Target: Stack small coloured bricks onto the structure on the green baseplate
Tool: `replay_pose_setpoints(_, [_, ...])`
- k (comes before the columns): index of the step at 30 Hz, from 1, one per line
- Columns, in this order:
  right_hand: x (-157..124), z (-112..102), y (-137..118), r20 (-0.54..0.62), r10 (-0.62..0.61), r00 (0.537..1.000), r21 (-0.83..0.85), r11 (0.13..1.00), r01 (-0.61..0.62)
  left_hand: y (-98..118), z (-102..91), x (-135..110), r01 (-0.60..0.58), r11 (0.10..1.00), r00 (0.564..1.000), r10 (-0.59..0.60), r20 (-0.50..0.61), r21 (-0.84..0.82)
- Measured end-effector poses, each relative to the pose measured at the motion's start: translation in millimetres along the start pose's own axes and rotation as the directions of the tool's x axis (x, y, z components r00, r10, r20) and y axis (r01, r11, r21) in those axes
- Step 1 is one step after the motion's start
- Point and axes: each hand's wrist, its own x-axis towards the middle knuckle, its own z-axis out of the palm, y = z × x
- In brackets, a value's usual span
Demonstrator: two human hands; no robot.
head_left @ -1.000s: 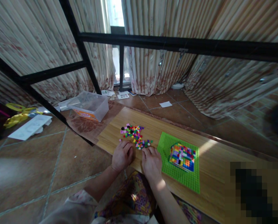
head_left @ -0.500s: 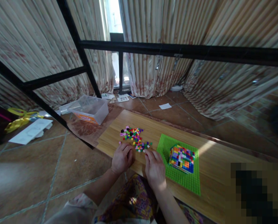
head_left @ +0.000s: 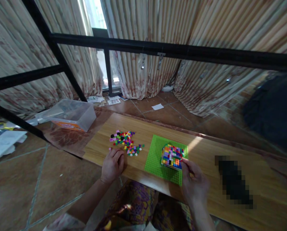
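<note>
My right hand (head_left: 195,179) is at the right edge of a block of stacked multicoloured building bricks (head_left: 171,155). Thumb and forefinger pinch what looks like a small red building brick (head_left: 181,159), mostly hidden by the fingertips. The stack sits on a green studded baseplate (head_left: 150,165), its top a patchwork of colours with some blue showing at the near right. Resting on the table's front edge, my left hand (head_left: 112,165) has its fingers curled together beside a pile of loose small bricks (head_left: 125,139). Whatever those fingers hold is hidden.
The long wooden table (head_left: 136,123) runs left to right. On its right lies a blurred-out dark object (head_left: 235,181). A clear plastic bin (head_left: 84,118) stands beyond the left end. A black metal frame (head_left: 134,45) crosses before the curtains (head_left: 153,22).
My right hand has moved right, from the loose bricks to the right edge of the stack. My left hand stays by the pile. The view has turned to the right.
</note>
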Motion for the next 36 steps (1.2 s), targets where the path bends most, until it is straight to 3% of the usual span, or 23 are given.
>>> replay_pose_setpoints(13, [21,18,11,-0.072,-0.150,0.986,-0.091,0.985,0.143,-2,-0.1,0,-0.001,0.999,1.000,0.001,-0.001,0.034])
replay_pose_setpoints(24, [24,23,20,-0.050,-0.016,0.999,0.010,1.000,0.016,-2,1.5,-1,-0.005,0.999,1.000,0.005,0.006,0.041])
replay_pose_setpoints(30, [26,24,20,-0.018,0.135,0.991,0.153,0.980,-0.131,-2,1.9,-1,0.013,1.000,1.000,-0.013,0.012,0.022])
replay_pose_setpoints(33, [26,23,16,-0.042,0.112,0.993,0.150,0.983,-0.105,-3,2.6,-2,0.017,1.000,1.000,-0.017,0.021,0.018])
replay_pose_setpoints(36, [25,21,13,-0.076,0.010,0.997,0.069,0.998,-0.005,-3,2.6,-2,0.018,1.000,1.000,-0.018,0.020,0.019])
